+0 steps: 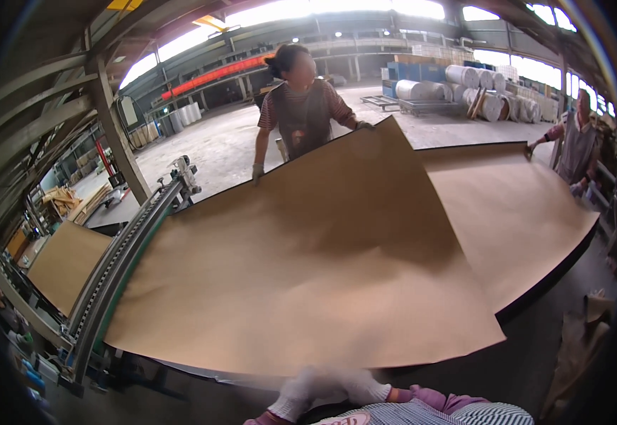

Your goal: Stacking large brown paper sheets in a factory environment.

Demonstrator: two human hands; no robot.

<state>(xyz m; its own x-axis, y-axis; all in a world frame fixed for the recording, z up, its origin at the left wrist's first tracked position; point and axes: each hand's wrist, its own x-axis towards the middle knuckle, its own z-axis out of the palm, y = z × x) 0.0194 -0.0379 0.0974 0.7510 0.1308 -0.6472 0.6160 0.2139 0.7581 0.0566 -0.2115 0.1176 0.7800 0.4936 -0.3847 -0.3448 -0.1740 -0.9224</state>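
Note:
A wide brown sheet (273,283), paper-like and gently rippled, spreads in front of me. Both my hands wear white knitted gloves and are close together at its near edge. My left hand (298,393) and my right hand (362,387) are smeared by motion, so I cannot make out their fingers or whether they grip the sheet. Across from me a person in a dark apron (305,117) holds the sheet's far edge with two gloved hands; its far right corner is raised. This sheet overlaps a second brown sheet (507,219) on the right.
A machine rail with a chain-like track (127,248) borders the sheet on the left. Beyond it lies another brown sheet (71,265). At right another person (581,145) touches the second sheet's far corner. Wrapped rolls (422,90) stand at the back; scraps (581,340) lie lower right.

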